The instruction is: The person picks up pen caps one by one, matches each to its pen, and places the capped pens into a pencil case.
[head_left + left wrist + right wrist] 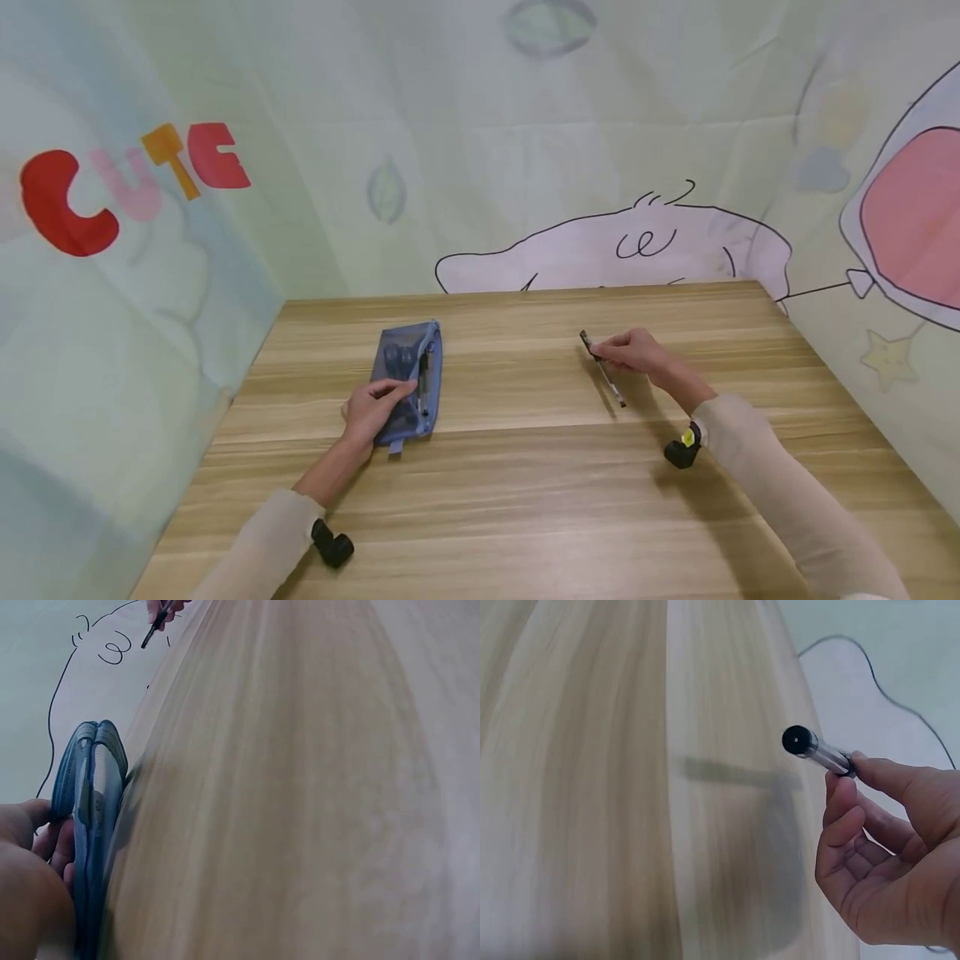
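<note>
A blue, see-through zippered pencil case [387, 340] lies on the table at the left, its long zip side facing right. My left hand [370, 410] pinches the upper layer near that side, with the thumb on top; in the left wrist view the zip edge [88, 780] stands parted beside the fingers. Inside show a dark pen [423, 385] and a dark rounded shape [401, 358]. Out to the right, my right hand [637, 350] pinches a pen [611, 383] with black ends and a clear barrel between thumb and fingertips, held above the table at a slant.
The wood-grain table [510, 500] reaches back to a printed cloth [480, 150] that hangs behind it and along both sides. A small black camera [333, 546] sits on the left wrist, another camera [682, 450] on the right.
</note>
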Demonstrator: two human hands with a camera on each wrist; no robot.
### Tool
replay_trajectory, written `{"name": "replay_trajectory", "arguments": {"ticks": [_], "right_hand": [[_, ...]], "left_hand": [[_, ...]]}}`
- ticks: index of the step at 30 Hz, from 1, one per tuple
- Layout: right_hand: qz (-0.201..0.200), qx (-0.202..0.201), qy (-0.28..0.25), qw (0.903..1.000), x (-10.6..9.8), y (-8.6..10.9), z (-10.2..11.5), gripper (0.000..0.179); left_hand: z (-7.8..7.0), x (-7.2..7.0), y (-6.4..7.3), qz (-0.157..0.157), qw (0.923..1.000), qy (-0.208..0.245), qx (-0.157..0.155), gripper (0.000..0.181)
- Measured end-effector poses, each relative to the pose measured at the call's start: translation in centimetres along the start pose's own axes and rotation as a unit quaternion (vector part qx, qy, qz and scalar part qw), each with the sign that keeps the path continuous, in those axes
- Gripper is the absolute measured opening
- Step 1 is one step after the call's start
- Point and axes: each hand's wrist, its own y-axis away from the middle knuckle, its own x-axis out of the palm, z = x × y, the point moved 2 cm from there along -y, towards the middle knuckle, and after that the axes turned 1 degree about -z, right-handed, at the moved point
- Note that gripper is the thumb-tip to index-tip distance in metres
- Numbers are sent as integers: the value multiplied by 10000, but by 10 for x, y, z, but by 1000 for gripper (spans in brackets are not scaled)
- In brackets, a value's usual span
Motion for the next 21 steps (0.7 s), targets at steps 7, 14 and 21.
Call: {"name": "replay_trajectory", "arguments": {"ticks": [7, 14, 21], "right_hand": [[249, 65, -500, 9984, 37, -23, 18, 44], [515, -85, -628, 9967, 84, -43, 43, 37], [674, -89, -968, 9930, 133, -60, 68, 28]], "left_hand": [[4, 0, 5, -2, 9999, 60, -107, 29], [2, 1, 2, -77, 9998, 107, -152, 33], [-3, 0, 1, -71, 9998, 139, -149, 33]]}}
